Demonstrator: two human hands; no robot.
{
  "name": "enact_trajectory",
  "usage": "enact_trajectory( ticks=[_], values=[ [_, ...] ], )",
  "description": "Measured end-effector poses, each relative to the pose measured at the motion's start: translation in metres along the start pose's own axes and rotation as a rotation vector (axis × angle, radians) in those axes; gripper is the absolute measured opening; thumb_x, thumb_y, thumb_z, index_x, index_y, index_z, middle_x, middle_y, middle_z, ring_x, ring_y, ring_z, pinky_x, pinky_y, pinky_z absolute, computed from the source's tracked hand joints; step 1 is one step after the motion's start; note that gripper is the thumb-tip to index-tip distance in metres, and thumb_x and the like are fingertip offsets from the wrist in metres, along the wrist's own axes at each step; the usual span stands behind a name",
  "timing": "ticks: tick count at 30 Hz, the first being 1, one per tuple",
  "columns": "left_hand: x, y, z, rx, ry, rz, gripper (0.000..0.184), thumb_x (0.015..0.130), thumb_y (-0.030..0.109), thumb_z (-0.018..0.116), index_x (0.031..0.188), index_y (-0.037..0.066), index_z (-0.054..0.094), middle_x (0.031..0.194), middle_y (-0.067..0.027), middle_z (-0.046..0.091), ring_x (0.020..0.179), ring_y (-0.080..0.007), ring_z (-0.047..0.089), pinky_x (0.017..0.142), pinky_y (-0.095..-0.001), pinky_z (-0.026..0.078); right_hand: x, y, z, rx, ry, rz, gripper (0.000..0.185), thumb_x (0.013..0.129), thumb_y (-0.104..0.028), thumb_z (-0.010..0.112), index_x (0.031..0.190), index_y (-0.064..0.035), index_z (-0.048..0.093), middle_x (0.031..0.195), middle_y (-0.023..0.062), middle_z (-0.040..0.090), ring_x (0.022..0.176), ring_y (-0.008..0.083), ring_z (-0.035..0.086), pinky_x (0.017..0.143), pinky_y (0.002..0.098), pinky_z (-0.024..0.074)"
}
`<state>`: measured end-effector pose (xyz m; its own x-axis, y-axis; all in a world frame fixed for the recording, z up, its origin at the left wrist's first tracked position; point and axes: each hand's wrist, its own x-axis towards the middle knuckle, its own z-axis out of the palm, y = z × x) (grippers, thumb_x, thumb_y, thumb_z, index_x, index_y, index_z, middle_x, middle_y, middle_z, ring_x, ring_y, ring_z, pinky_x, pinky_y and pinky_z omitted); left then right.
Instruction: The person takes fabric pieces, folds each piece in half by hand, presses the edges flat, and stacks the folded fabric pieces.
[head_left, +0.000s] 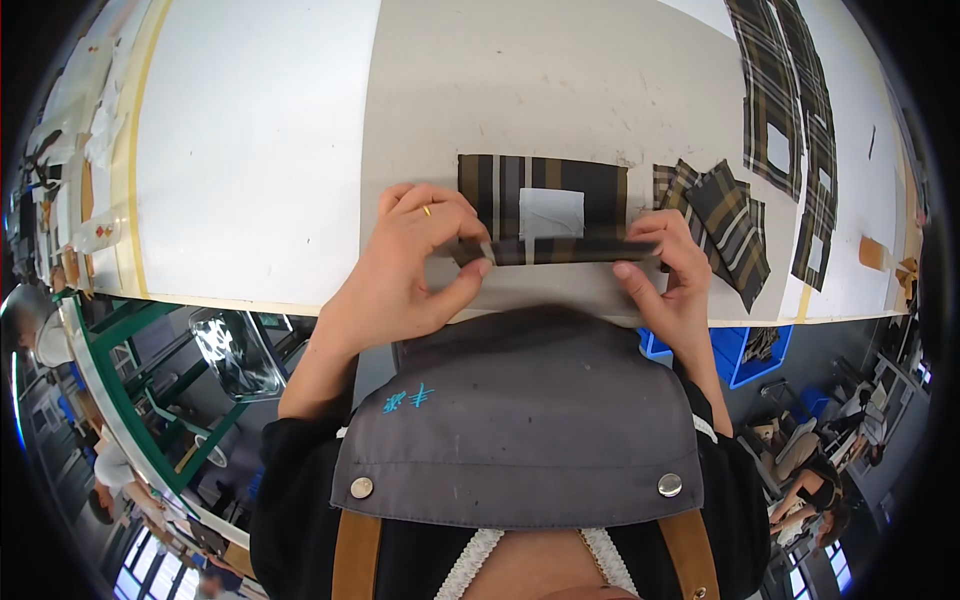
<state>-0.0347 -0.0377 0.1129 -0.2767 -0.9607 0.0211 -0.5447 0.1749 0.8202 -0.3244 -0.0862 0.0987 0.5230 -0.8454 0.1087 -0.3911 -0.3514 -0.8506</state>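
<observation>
A dark plaid fabric piece (605, 190) with brown and pale stripes lies flat in front of me, a white rectangular patch (552, 212) on its middle. Its near edge is raised as a narrow dark fold, partly covering the patch. At the fold's left end, my left hand (425, 255) pinches the cloth between thumb and fingers; a ring is on one finger. My right hand (675, 275) holds the right end, its thumb below and fingers above, slightly blurred. Just beyond that hand lies a loose pile of plaid pieces (728, 215).
Grey board (500, 90) covers the middle of the white table (250, 150). Long plaid strips (775, 95) with white patches lie at the right. Below the table's right edge sits a blue crate (735, 360) with cloth inside. Other people (815, 490) are in the background.
</observation>
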Motion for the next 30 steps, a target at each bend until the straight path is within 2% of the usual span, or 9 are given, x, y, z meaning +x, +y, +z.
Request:
enact_trajectory(
  ticks=[2,4,5,7,14,17,23,25,30],
  values=[
    [0.003,-0.001,0.006,-0.056,0.078,-0.058,0.016,0.076,0.0,0.07,0.089,0.003,0.061,0.09,-0.0056,0.066,0.099,-0.0213,0.058,0.091,-0.0341,0.042,-0.002,0.006,0.006,0.092,0.111,0.12,0.013,0.078,-0.001,0.076,0.086,-0.0022,0.067,0.085,0.0062,0.059,0.086,0.0222,0.054,0.078,0.0303,0.0429],
    [0.007,-0.002,0.012,-0.136,0.206,-0.235,0.015,0.082,0.006,0.073,0.092,0.001,0.063,0.08,-0.0092,0.061,0.08,-0.0232,0.059,0.074,-0.0311,0.046,-0.001,0.008,0.007,0.068,0.112,0.186,0.012,0.08,-0.001,0.076,0.088,-0.0013,0.067,0.082,0.0057,0.058,0.084,0.0201,0.053,0.077,0.0286,0.0423],
    [0.008,-0.005,0.016,-0.136,0.205,-0.235,0.015,0.082,0.006,0.073,0.092,0.001,0.063,0.08,-0.0092,0.061,0.08,-0.0232,0.059,0.074,-0.0311,0.046,0.0,0.008,0.007,0.044,0.113,0.251,0.011,0.082,-0.002,0.075,0.089,-0.0004,0.068,0.08,0.0053,0.057,0.082,0.0181,0.052,0.075,0.0269,0.0417],
    [0.008,-0.012,0.023,-0.107,0.301,-0.249,0.018,0.085,0.006,0.073,0.098,-0.002,0.064,0.077,-0.0086,0.059,0.071,-0.0201,0.056,0.062,-0.0278,0.046,0.004,0.005,0.011,0.054,0.134,0.272,0.014,0.083,-0.002,0.075,0.095,-0.0003,0.067,0.079,0.0046,0.057,0.079,0.0155,0.052,0.073,0.0254,0.0421],
    [0.008,-0.001,0.032,-0.189,0.398,-0.346,0.031,0.083,0.005,0.075,0.112,0.0,0.064,0.077,-0.0064,0.06,0.07,-0.0171,0.057,0.065,-0.0278,0.049,0.011,-0.003,0.022,0.075,0.254,0.328,0.035,0.087,-0.001,0.071,0.12,-0.0027,0.059,0.076,0.0012,0.059,0.066,0.0081,0.051,0.064,0.0213,0.0438],
    [0.006,-0.003,0.034,-0.19,0.417,-0.351,0.036,0.083,0.004,0.076,0.117,0.001,0.063,0.076,-0.0049,0.06,0.07,-0.0165,0.057,0.065,-0.0279,0.049,0.011,-0.001,0.022,0.061,0.263,0.342,0.033,0.087,-0.001,0.071,0.118,-0.0042,0.061,0.075,0.0008,0.06,0.065,0.0077,0.052,0.063,0.022,0.0445],
    [0.003,-0.012,0.035,-0.017,0.39,-0.233,0.028,0.081,0.001,0.074,0.108,0.005,0.069,0.074,-0.0035,0.061,0.069,-0.0185,0.058,0.064,-0.0307,0.049,0.011,0.002,0.02,-0.087,0.184,0.288,0.022,0.085,0.002,0.071,0.106,-0.0057,0.067,0.076,0.0027,0.061,0.063,0.0104,0.054,0.058,0.024,0.0447],
    [0.004,-0.01,0.033,0.079,0.338,-0.213,0.022,0.082,-0.002,0.072,0.103,0.005,0.072,0.078,-0.0052,0.064,0.072,-0.0146,0.059,0.065,-0.0258,0.048,0.013,0.002,0.02,-0.101,0.184,0.27,0.021,0.085,0.002,0.07,0.104,-0.0054,0.068,0.076,0.0034,0.061,0.063,0.0116,0.054,0.058,0.0245,0.045],
    [0.003,-0.009,0.034,0.113,0.332,-0.208,0.025,0.081,-0.003,0.072,0.105,0.006,0.074,0.08,-0.007,0.065,0.072,-0.0162,0.06,0.066,-0.0262,0.05,0.015,0.001,0.019,-0.116,0.167,0.251,0.021,0.084,0.003,0.071,0.103,-0.0055,0.07,0.077,0.0046,0.061,0.063,0.0136,0.055,0.058,0.0256,0.0462]
  ],
)
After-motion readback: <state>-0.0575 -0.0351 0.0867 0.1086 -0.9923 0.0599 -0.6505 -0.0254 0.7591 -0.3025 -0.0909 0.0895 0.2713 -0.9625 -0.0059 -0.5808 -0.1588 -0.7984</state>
